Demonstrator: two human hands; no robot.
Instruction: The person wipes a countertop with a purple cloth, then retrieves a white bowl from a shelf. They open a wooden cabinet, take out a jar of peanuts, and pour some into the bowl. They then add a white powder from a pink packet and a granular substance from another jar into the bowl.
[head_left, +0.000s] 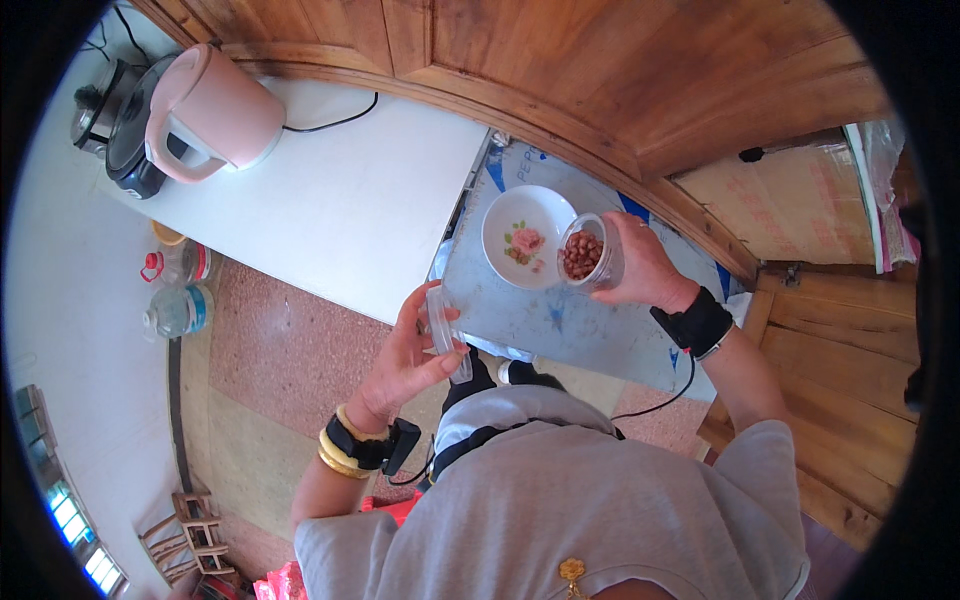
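My right hand (637, 259) grips a clear plastic jar (611, 262) tilted toward a white bowl. Reddish-brown peanuts (582, 255) fill the part of the jar near its uncovered mouth. The jar's rim overlaps the right edge of the bowl (499, 232) in this view; whether they touch I cannot tell. A pink rose with green leaves decorates the bowl's inside, and no peanuts show in it. Off to the left, my left hand (401, 364) holds a clear plastic lid (448, 334) on edge between thumb and fingers, apart from the jar.
The bowl stands on a grey-blue film-covered surface (517, 326) beside a white tabletop (360, 202). A pink electric kettle (214, 112) and a dark lidded cooker (139, 142) occupy its far left. Wooden cabinet panels (540, 67) border the back; an open door (840, 375) stands at right.
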